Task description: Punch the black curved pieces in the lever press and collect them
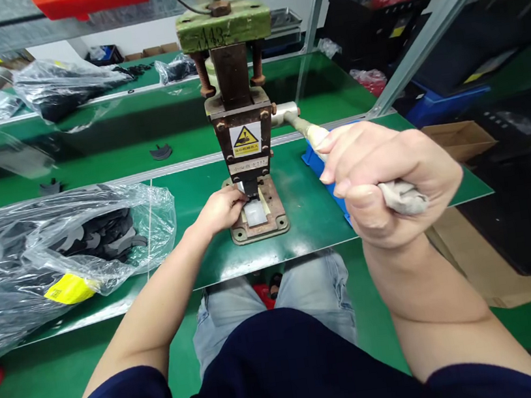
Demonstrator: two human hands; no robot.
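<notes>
A small hand press with a green top block and a yellow warning label stands on the green bench. My right hand is wrapped round the cloth-covered press lever, which runs from the press toward me. My left hand rests at the press base plate, fingers pinched on a small part under the ram; the part is too small to name. A pale insert sits in the base.
A clear plastic bag of black parts with a yellow tag lies at left. A blue tray sits behind my right hand. More bags and loose black parts are on the far bench. Cardboard boxes stand on the floor at right.
</notes>
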